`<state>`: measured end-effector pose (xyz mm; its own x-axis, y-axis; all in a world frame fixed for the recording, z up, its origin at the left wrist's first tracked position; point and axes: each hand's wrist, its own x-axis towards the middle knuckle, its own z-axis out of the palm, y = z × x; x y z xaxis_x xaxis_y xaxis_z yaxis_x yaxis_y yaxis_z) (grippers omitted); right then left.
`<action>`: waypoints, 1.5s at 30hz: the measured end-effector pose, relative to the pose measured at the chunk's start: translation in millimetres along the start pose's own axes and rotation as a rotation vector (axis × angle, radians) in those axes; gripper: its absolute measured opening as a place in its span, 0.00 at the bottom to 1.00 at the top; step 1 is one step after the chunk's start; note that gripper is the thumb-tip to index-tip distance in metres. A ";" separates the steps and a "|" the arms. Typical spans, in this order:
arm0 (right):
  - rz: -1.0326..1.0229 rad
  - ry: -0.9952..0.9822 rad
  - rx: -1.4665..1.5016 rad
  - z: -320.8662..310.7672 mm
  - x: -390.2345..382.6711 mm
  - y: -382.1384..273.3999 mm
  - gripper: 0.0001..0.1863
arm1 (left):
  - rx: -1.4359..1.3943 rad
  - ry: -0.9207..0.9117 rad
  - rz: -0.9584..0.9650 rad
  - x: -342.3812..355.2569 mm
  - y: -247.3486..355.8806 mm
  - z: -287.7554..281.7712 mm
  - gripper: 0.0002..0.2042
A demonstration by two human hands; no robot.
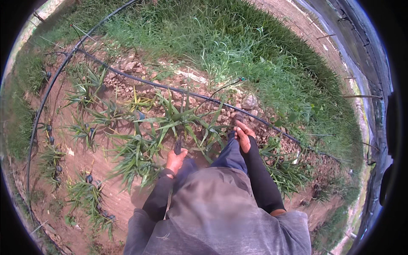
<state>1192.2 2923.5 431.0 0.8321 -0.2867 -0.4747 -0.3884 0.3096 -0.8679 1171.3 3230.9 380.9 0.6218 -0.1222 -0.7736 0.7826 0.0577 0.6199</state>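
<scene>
My left hand [175, 161] is closed around a dark, narrow object [177, 146] that sticks out beyond the fingers; its exact kind is unclear. In front of it stands a spiky, aloe-like plant [176, 119] with long green leaves. My right hand [245, 137] is held farther right with thumb and fingers pinched together. A thin leaf of the smaller spiky plant [211, 129] reaches toward those fingertips, but whatever lies between them is too small to make out. Both forearms wear dark sleeves.
A black irrigation hose [165, 87] curves across the ground beyond the plants, beside stones [250, 102]. Tall grass [238, 46] grows behind it. More spiky plants in dark pots [89, 179] stand on bare soil to the left. Another leafy clump [287, 172] is by my right forearm.
</scene>
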 end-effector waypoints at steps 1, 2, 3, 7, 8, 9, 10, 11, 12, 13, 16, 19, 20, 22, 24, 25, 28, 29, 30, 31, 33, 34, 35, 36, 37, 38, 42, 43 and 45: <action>0.041 0.027 0.029 -18.8 11.5 4.7 0.21 | -0.003 -0.027 -0.002 10.4 1.7 8.4 0.06; 0.081 0.055 0.058 -39.1 24.8 10.6 0.21 | -0.007 -0.056 -0.003 21.5 4.4 17.2 0.06; 0.117 0.072 0.075 -64.0 42.7 24.3 0.18 | -0.010 -0.085 -0.005 32.7 7.5 29.1 0.06; 0.032 0.214 0.113 -124.6 105.4 44.9 0.12 | 0.134 -0.057 0.026 97.7 40.5 91.8 0.06; 0.034 0.225 0.121 -135.4 124.5 49.0 0.11 | 0.098 -0.093 0.022 115.6 48.6 103.9 0.06; 0.061 0.248 0.040 -143.3 145.1 48.9 0.11 | 0.131 -0.086 0.019 137.4 58.1 119.0 0.07; 0.081 0.272 -0.048 -151.8 164.7 48.0 0.10 | 0.159 -0.086 0.018 159.3 67.5 136.1 0.08; -0.003 0.217 -0.067 -159.4 185.0 51.4 0.10 | 0.131 -0.094 0.038 180.9 77.5 153.3 0.08; -0.081 0.159 -0.086 -166.4 205.2 58.5 0.10 | 0.103 -0.099 0.053 204.9 83.4 168.8 0.07; -0.033 0.143 -0.114 -170.9 228.5 66.1 0.10 | 0.139 -0.087 0.098 231.6 86.2 179.3 0.07; 0.013 0.130 -0.197 -166.9 286.4 81.2 0.12 | 0.224 -0.036 0.163 306.0 87.3 208.1 0.07; 0.034 0.114 -0.091 -160.0 332.4 93.3 0.14 | 0.298 0.029 0.236 346.0 103.3 234.0 0.08; 0.062 0.130 -0.043 -157.3 343.1 97.6 0.15 | 0.251 0.036 0.262 360.2 97.3 240.1 0.09; 0.003 0.094 -0.048 -156.3 369.4 100.0 0.15 | 0.273 -0.018 0.377 385.8 92.0 243.7 0.10; -0.041 0.018 -0.109 -154.1 391.4 91.8 0.15 | 0.329 0.018 0.316 410.6 91.6 249.9 0.11; -0.043 -0.021 -0.132 -153.1 399.4 87.8 0.15 | 0.360 0.035 0.284 415.7 93.0 253.5 0.11; -0.041 -0.032 -0.224 -141.7 414.3 88.3 0.16 | 0.248 0.022 0.281 427.7 93.2 263.1 0.10; -0.043 -0.060 -0.261 -140.7 417.7 90.3 0.15 | 0.326 0.043 0.287 430.7 92.6 264.4 0.11; -0.054 -0.075 -0.300 -144.5 422.0 87.5 0.15 | 0.404 0.048 0.300 429.5 103.5 272.6 0.11; -0.057 -0.101 -0.336 -144.5 426.0 89.5 0.14 | 0.483 0.066 0.308 430.4 107.1 275.2 0.12; -0.106 -0.173 -0.309 -140.5 436.6 89.5 0.14 | 0.572 0.048 0.410 439.9 113.4 280.2 0.14; -0.128 -0.207 -0.297 -136.7 437.7 85.0 0.14 | 0.615 0.036 0.458 438.8 118.6 282.7 0.15; -0.102 -0.237 -0.286 -133.4 437.2 80.4 0.13 | 0.693 0.038 0.422 437.3 124.0 285.0 0.14; -0.186 -0.274 -0.362 -134.5 440.5 82.4 0.13 | 0.767 0.029 0.427 437.8 127.6 287.3 0.14; -0.270 -0.311 -0.439 -135.1 445.1 83.9 0.13 | 0.841 0.018 0.431 439.1 131.1 290.3 0.13; -0.355 -0.347 -0.515 -135.9 449.2 85.4 0.13 | 0.916 0.006 0.436 439.4 134.6 293.1 0.13; -0.275 -0.345 -0.623 -124.9 450.6 78.4 0.12 | 1.011 -0.031 0.533 445.5 130.0 293.0 0.14; -0.330 -0.357 -0.647 -126.2 453.3 80.0 0.11 | 1.007 -0.039 0.510 447.2 129.0 293.8 0.13; -0.463 -0.316 -0.749 -128.5 457.0 83.3 0.10 | 1.000 -0.054 0.463 449.6 127.6 294.4 0.12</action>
<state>1489.3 2701.8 123.0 0.9941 0.0582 -0.0917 -0.0537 -0.4707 -0.8807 1541.5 2891.6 150.8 0.8272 -0.3404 -0.4471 0.0804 -0.7158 0.6937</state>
